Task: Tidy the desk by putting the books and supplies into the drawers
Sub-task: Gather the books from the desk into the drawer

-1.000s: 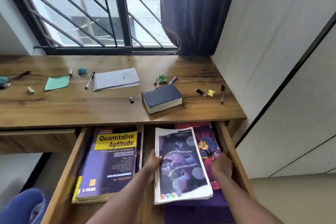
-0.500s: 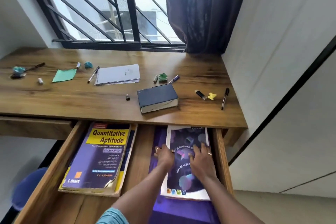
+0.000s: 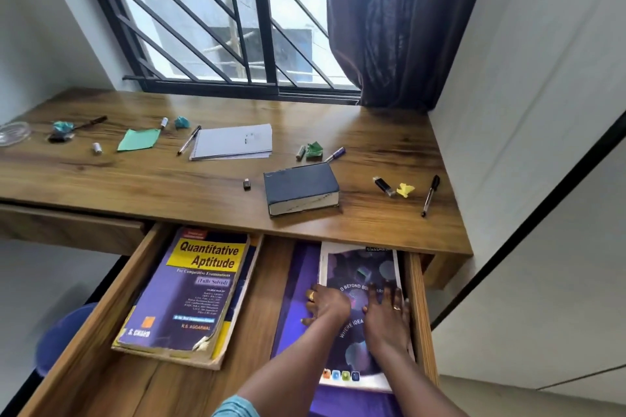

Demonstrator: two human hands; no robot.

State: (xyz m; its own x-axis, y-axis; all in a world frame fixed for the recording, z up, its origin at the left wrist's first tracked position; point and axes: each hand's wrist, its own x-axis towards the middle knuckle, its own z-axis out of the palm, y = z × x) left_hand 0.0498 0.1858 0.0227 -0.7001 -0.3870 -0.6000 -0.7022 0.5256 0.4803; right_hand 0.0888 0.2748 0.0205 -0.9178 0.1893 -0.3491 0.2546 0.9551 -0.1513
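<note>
Both hands, left (image 3: 327,306) and right (image 3: 386,313), lay flat with grip spread on the magazine (image 3: 360,267) in the drawer (image 3: 418,311), right side. Risk: its far edge under the bench (image 3: 203,186) front could snag or curl on closing

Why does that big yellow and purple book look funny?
The Quantitative Aptitude book in the open drawer lies crooked, and its bottom right cover corner is torn and frayed, showing worn page edges.
</note>
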